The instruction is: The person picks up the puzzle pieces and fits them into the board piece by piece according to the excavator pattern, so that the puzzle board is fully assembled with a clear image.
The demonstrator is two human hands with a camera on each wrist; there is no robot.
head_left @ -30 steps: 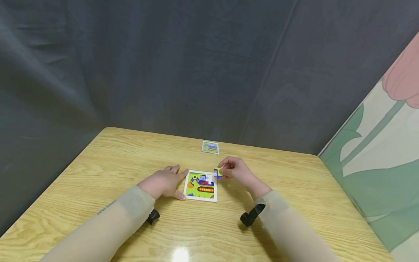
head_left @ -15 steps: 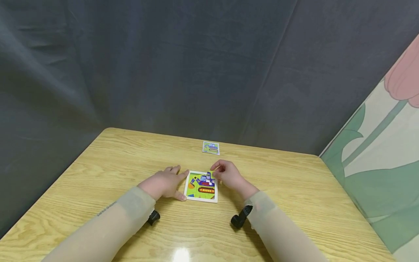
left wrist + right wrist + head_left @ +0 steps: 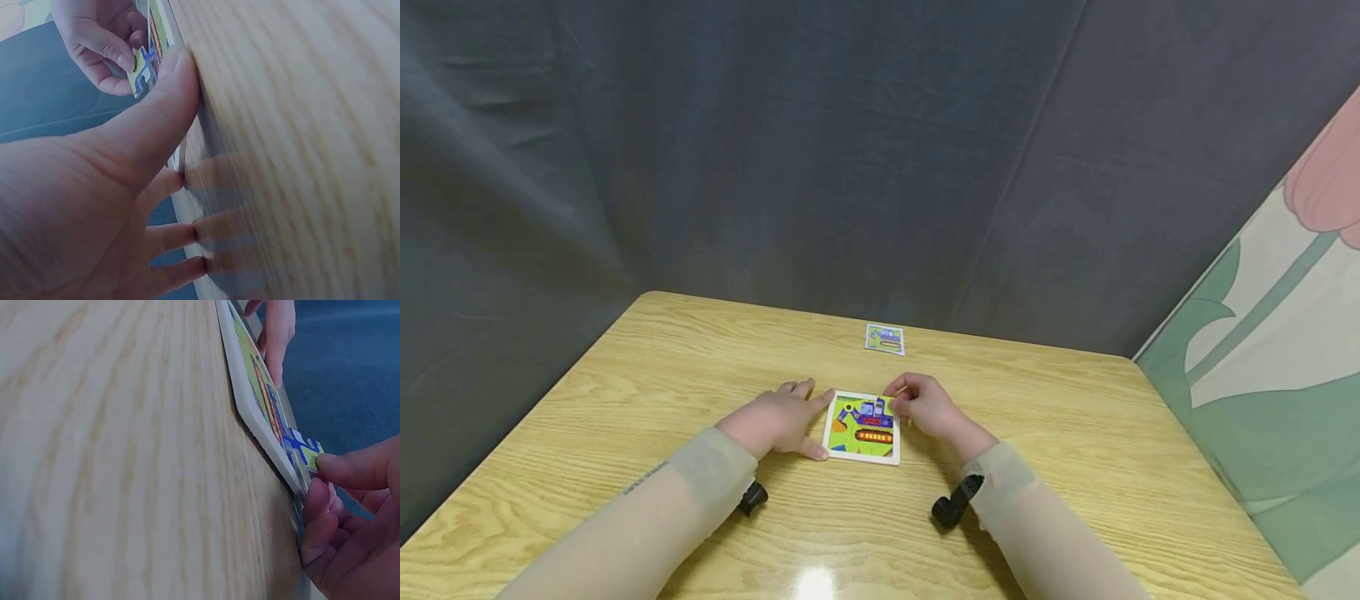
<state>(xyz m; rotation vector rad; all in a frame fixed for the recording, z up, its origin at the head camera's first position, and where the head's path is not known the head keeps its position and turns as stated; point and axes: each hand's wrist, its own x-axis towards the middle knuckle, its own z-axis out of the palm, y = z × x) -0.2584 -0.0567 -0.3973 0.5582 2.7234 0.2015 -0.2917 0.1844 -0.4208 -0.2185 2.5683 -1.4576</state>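
A square jigsaw puzzle with a white frame [image 3: 862,459] and an excavator picture lies flat on the table. My left hand [image 3: 781,421] rests at its left side with fingers spread, the thumb and forefinger against the frame's edge. Between thumb and fingers, my right hand [image 3: 922,406] pinches a puzzle piece [image 3: 310,456], green-yellow and blue, at the puzzle's upper right corner. In the right wrist view the piece is tilted, its inner end down at the picture and its outer end raised above the frame. The left wrist view also has this tilted piece [image 3: 141,76], partly behind my left thumb.
A small card [image 3: 885,339] with a similar excavator picture lies farther back on the wooden table [image 3: 700,350]. A dark curtain [image 3: 850,167] hangs behind the table's far edge. To the right is a cloth with a flower print [image 3: 1285,375].
My right hand has moved left and slightly toward me, bringing the puzzle piece from beside the frame onto the upper right corner. The white gap there is now covered. My left hand stays put.
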